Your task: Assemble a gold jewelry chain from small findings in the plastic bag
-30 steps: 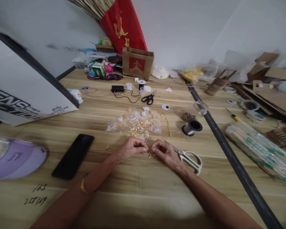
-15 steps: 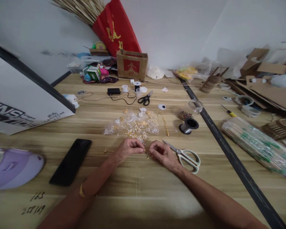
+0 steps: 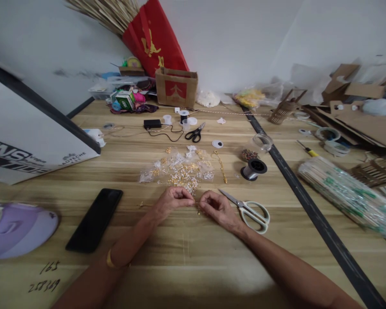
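Note:
My left hand is closed in a pinch just above the table. My right hand pinches too, its fingertips a short gap from the left ones. Between them runs a thin strand, with a small gold piece hanging from it; the strand's kind is too small to make out. Left of my left wrist lies a thin gold end piece. Just beyond my hands spreads a pile of gold and silver jewellery findings, some in clear bags. Light-handled scissors lie right of my right hand.
A gold chain, a wire spool and a jar of beads stand beyond my right hand. Black scissors lie farther back. At left are a phone and a purple visor; wrapped sticks lie at right.
My right fingertips have shifted slightly and sit closer together on the strand. The view has moved a little; my left hand keeps its pinch.

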Demonstrator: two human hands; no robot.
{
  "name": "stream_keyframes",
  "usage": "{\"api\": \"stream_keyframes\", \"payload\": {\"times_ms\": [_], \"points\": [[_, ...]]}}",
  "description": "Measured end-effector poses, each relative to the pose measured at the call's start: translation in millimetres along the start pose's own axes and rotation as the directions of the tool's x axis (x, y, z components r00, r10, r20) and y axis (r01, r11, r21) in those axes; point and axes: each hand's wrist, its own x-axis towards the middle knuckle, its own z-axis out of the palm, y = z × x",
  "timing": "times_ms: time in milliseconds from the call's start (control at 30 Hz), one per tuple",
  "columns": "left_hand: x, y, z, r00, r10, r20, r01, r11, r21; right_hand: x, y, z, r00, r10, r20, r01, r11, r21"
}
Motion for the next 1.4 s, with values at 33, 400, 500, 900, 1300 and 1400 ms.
{"api": "stream_keyframes", "payload": {"times_ms": [33,400,500,900,1300,1400], "points": [[0.2,-0.6,0.0,1.000,0.006,-0.004,-0.006,1.000,-0.002,0.0,0.4,-0.2,1.000,-0.002,0.003,0.002,1.000,0.002],[-2.5,6.1,4.1,0.999,0.040,-0.015,-0.039,0.998,0.058,0.0,2.8,-0.5,1.000,0.007,0.027,-0.007,1.000,0.002],[-2.2,5.5,4.3,1.000,0.030,-0.009,-0.030,0.999,0.046,-0.2,6.3,-1.2,1.000,0.010,0.030,-0.010,1.000,0.017],[-1.9,4.5,5.1,0.997,0.070,-0.043,-0.069,0.997,0.027,-0.4,5.4,-1.7,0.999,-0.014,0.033,0.013,0.999,0.029],[-0.6,-1.4,6.6,0.995,0.094,-0.021,-0.093,0.995,0.026,0.4,1.7,-1.2,1.000,-0.006,0.012,0.006,0.999,0.037],[-0.9,-1.5,7.2,0.994,0.104,-0.027,-0.103,0.994,0.035,0.5,1.4,-1.2,1.000,-0.007,0.006,0.007,0.999,0.039]]}}
